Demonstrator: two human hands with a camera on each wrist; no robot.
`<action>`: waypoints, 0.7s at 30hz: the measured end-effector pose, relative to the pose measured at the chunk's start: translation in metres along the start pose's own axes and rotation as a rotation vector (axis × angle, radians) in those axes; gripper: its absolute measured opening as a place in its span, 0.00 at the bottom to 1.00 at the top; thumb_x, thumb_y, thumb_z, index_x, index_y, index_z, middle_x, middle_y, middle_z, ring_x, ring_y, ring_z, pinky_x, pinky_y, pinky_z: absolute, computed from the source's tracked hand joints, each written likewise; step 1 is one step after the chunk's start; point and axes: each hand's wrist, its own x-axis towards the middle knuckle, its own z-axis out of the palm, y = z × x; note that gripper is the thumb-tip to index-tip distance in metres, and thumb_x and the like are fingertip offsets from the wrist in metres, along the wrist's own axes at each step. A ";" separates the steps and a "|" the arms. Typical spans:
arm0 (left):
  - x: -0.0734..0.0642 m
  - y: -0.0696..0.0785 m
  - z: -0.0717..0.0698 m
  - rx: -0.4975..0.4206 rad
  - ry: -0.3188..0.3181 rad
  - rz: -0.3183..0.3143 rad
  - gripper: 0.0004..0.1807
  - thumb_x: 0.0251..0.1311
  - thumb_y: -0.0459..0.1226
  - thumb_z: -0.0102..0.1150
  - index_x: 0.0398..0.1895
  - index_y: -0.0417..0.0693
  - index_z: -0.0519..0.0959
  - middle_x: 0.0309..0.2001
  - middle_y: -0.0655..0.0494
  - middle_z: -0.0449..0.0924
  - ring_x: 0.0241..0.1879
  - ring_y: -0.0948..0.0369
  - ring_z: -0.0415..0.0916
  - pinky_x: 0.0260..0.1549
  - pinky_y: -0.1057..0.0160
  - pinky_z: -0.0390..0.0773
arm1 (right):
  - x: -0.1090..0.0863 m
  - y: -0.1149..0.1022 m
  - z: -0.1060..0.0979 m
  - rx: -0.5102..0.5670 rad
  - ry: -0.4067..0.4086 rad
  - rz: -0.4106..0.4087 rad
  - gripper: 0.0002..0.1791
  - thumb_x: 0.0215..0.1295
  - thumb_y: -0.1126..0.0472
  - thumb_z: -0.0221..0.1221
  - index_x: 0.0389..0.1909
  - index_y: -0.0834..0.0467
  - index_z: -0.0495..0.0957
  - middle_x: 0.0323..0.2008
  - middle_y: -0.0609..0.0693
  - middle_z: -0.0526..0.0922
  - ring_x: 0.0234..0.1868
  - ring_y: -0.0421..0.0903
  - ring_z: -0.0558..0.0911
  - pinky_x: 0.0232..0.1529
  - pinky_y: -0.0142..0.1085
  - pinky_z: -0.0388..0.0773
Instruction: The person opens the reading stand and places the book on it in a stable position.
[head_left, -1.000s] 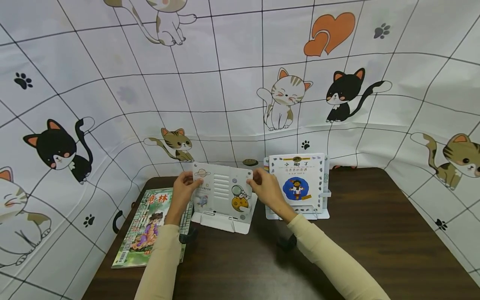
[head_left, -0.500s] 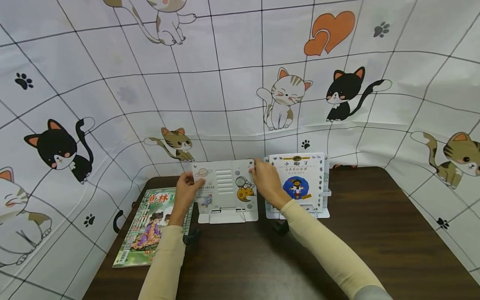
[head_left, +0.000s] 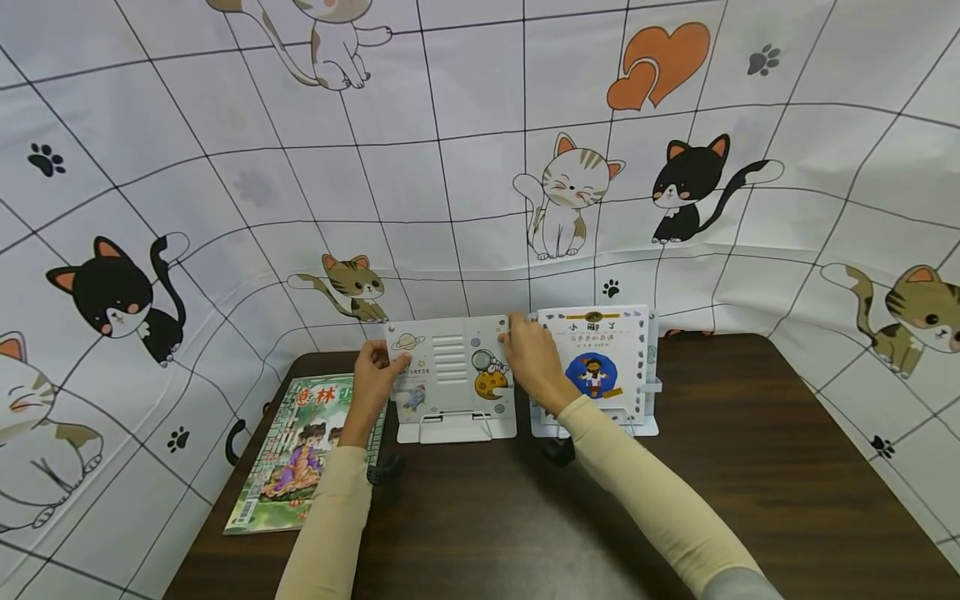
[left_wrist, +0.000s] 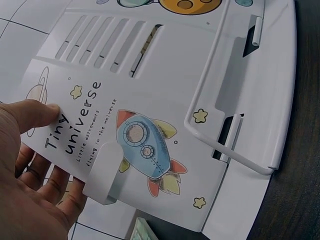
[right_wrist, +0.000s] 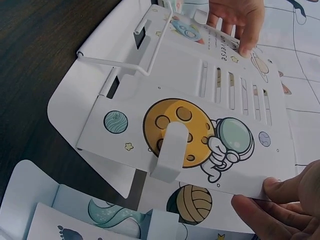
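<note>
A white book stand (head_left: 450,400) with a cartoon space print stands upright at the back of the table, its front ledge and wire page holder toward me. My left hand (head_left: 372,379) pinches its left edge, the thumb (left_wrist: 42,114) over the front near the lettering "Tiny universe" and the fingers behind the panel. At the upper right corner, my right hand (head_left: 532,360) grips the other edge, thumb in front and fingers behind, as the right wrist view shows. Small white side clips (right_wrist: 174,150) fold over the panel's edges. No book lies on this stand.
Close on the right, a second stand (head_left: 652,350) bears a white children's book (head_left: 626,354) with a blue round picture. A colourful magazine (head_left: 277,467) lies flat at the left, partly under my left arm. A cat-print cloth (head_left: 480,192) hangs behind the dark wooden table (head_left: 465,525).
The stand was tilted with its right side lower and nearer me; it has turned straight and moved back, with both hands still gripping it. Over the last half second it hardly moves.
</note>
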 end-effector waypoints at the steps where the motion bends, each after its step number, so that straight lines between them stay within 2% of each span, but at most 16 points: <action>1: 0.000 0.000 0.000 -0.001 -0.002 0.001 0.21 0.70 0.33 0.68 0.58 0.36 0.71 0.46 0.50 0.77 0.38 0.66 0.75 0.37 0.72 0.76 | 0.000 0.000 0.000 -0.001 -0.002 0.003 0.10 0.77 0.63 0.64 0.37 0.66 0.79 0.30 0.62 0.88 0.21 0.48 0.82 0.20 0.34 0.75; 8: 0.000 -0.001 0.001 -0.009 -0.017 -0.002 0.22 0.70 0.35 0.69 0.59 0.36 0.70 0.46 0.50 0.77 0.38 0.67 0.75 0.37 0.72 0.76 | 0.000 0.002 0.000 -0.007 -0.015 0.005 0.10 0.78 0.62 0.63 0.39 0.66 0.78 0.30 0.61 0.88 0.20 0.47 0.81 0.19 0.32 0.74; 13: -0.002 -0.001 -0.002 0.008 -0.026 0.015 0.25 0.71 0.38 0.69 0.63 0.36 0.70 0.52 0.45 0.77 0.42 0.65 0.75 0.38 0.72 0.75 | -0.002 0.003 -0.003 0.005 -0.032 -0.007 0.09 0.77 0.62 0.63 0.42 0.66 0.78 0.31 0.61 0.88 0.21 0.48 0.83 0.19 0.33 0.75; 18: -0.009 -0.006 -0.011 0.082 0.007 0.029 0.23 0.73 0.36 0.66 0.65 0.35 0.71 0.56 0.40 0.76 0.47 0.62 0.73 0.41 0.76 0.72 | -0.010 -0.001 -0.011 0.012 0.013 -0.044 0.09 0.76 0.64 0.65 0.47 0.66 0.80 0.36 0.59 0.90 0.28 0.51 0.88 0.25 0.37 0.82; 21: -0.015 -0.009 -0.020 0.139 0.035 0.024 0.20 0.77 0.38 0.62 0.63 0.37 0.72 0.55 0.42 0.77 0.48 0.63 0.73 0.42 0.77 0.74 | -0.019 -0.008 -0.015 0.044 0.036 -0.081 0.08 0.75 0.66 0.64 0.49 0.67 0.82 0.35 0.57 0.90 0.28 0.49 0.87 0.26 0.38 0.83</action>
